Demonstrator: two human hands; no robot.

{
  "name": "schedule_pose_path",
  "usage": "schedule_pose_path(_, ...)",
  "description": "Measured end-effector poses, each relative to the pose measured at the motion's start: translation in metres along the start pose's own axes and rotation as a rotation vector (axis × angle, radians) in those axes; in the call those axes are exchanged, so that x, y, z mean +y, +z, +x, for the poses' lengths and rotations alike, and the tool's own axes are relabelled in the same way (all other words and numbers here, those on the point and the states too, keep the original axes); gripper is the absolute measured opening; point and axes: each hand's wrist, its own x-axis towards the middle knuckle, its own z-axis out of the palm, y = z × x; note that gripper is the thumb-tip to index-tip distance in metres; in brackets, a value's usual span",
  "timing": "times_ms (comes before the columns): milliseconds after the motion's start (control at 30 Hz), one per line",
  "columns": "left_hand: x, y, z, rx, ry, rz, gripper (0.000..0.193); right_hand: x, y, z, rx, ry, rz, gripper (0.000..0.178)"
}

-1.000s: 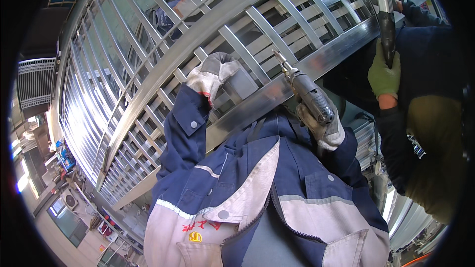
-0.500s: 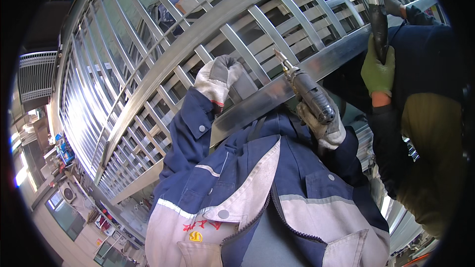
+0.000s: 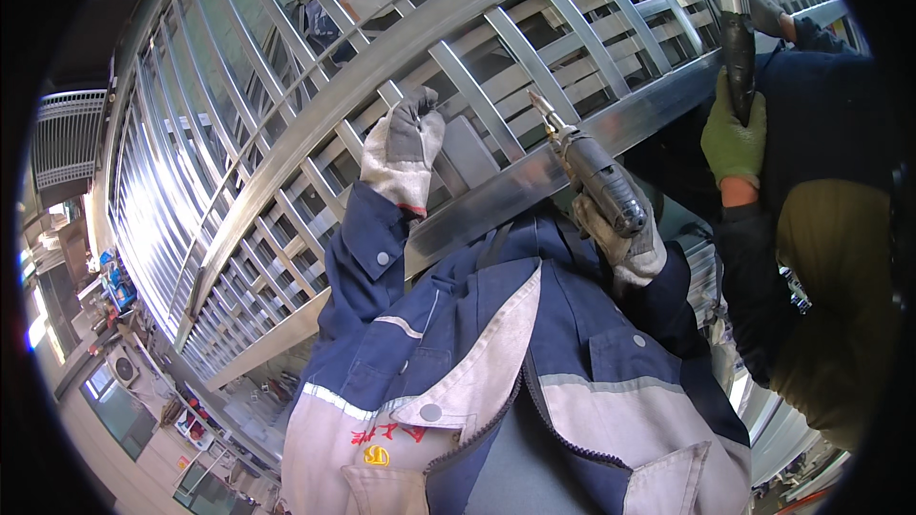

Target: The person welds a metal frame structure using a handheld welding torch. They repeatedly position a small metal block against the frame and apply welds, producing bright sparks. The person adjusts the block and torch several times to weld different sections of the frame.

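Against a flat upright bar of the metal grille (image 3: 286, 133), the left hand (image 3: 401, 153) in a grey-and-white work glove rests with its fingers curled loosely over the bar's edge, touching it rather than clamping anything loose. Just to the right of that hand, across the long angled metal rail (image 3: 515, 186) that runs between the two hands, the gloved right hand (image 3: 620, 238) is closed firmly round the dark body of a power screwdriver (image 3: 592, 176). The tool tilts up and to the left from that fist, and its bit tip sits close to the rail's upper edge; whether it touches the metal I cannot tell. Further right of the right hand, another person's green-gloved hand (image 3: 733, 138) grips the dark handle of a second tool (image 3: 737, 48) that points up toward the grille's top corner.
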Motion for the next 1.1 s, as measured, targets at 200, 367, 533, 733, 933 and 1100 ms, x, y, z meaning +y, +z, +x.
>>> schedule_pose_path(200, -0.068, 0.016, 0.028, -0.169, -0.151, -0.488, 0.041, -0.006, 0.018, 0.013, 0.019, -0.049, -0.073, 0.090)
schedule_pose_path(367, -0.067, 0.016, 0.024, -0.146, 0.005, -0.231, 0.042, -0.011, 0.025, 0.012, -0.024, -0.006, -0.390, 0.085)
schedule_pose_path(533, -0.052, 0.020, 0.014, -0.050, 0.026, -0.239, 0.035, -0.002, 0.027, 0.003, 0.024, -0.042, -0.254, 0.081)
schedule_pose_path(733, -0.060, 0.029, 0.032, 0.024, 0.126, 0.054, 0.028, 0.011, 0.022, -0.011, 0.067, -0.118, -0.351, 0.081)
schedule_pose_path(933, -0.059, 0.028, 0.029, 0.087, 0.221, 0.186, 0.027, 0.024, 0.018, -0.021, 0.047, -0.044, -0.198, 0.083)
schedule_pose_path(1100, -0.050, 0.024, 0.031, 0.021, 0.175, 0.318, 0.027, 0.034, 0.025, -0.002, -0.024, -0.056, 0.095, 0.084)
